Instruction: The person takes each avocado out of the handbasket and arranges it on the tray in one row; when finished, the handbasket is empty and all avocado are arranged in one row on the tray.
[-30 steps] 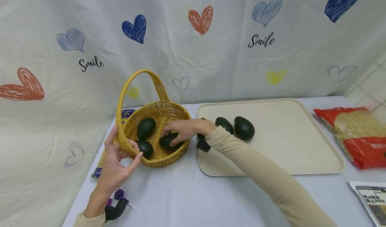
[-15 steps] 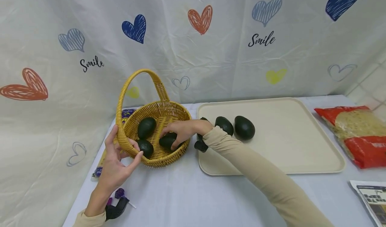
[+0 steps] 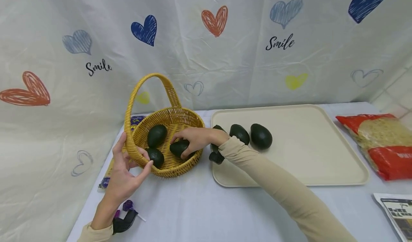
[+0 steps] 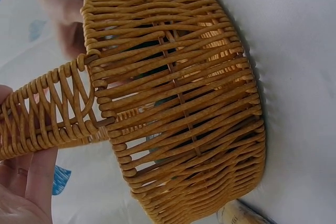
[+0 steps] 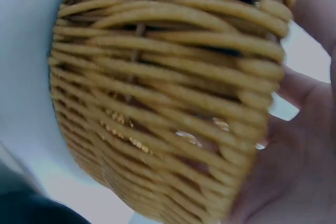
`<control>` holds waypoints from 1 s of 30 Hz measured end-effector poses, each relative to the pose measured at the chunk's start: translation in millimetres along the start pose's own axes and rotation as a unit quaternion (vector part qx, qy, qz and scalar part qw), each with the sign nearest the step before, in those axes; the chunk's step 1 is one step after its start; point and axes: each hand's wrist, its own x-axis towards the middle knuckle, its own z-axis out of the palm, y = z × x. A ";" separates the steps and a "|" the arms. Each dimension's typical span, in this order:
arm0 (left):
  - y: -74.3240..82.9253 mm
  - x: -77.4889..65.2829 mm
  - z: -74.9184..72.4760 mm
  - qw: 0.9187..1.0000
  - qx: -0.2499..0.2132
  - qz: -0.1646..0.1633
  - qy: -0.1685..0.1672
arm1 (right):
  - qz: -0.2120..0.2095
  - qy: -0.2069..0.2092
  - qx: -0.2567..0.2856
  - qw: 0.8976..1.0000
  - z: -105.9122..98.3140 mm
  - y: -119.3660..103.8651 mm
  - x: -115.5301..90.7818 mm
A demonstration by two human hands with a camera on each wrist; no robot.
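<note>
1. Three avocados lie in the basket (image 3: 176, 170) in the head view: one (image 3: 157, 136) at the left, one (image 3: 156, 158) by the near left rim, and a third avocado (image 3: 178, 148) under the right hand (image 3: 196, 137).
2. That hand's grip is clenched round the third avocado, fingers over its far side, thumb on its near side; whether it touches the basket floor I cannot tell.
3. The left hand (image 3: 123, 182) grasps the handle (image 3: 130, 142) low down, where it meets the rim, just beside the near left avocado.
4. On the counter (image 3: 193, 208), the tray (image 3: 309, 145) bears more avocados (image 3: 261, 136), near the right forearm.
5. In the left wrist view, the left fingers (image 4: 41, 177) lie against the handle; dark shapes show through the weave.
6. In the right wrist view, the basket wall hides the held avocado; the right hand reaches past the rim.
</note>
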 end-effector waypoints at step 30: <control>-2.8 -0.9 -0.5 0.998 -0.048 0.037 -0.001 | 0.128 0.338 0.081 0.929 -40.6 38.1 -245.4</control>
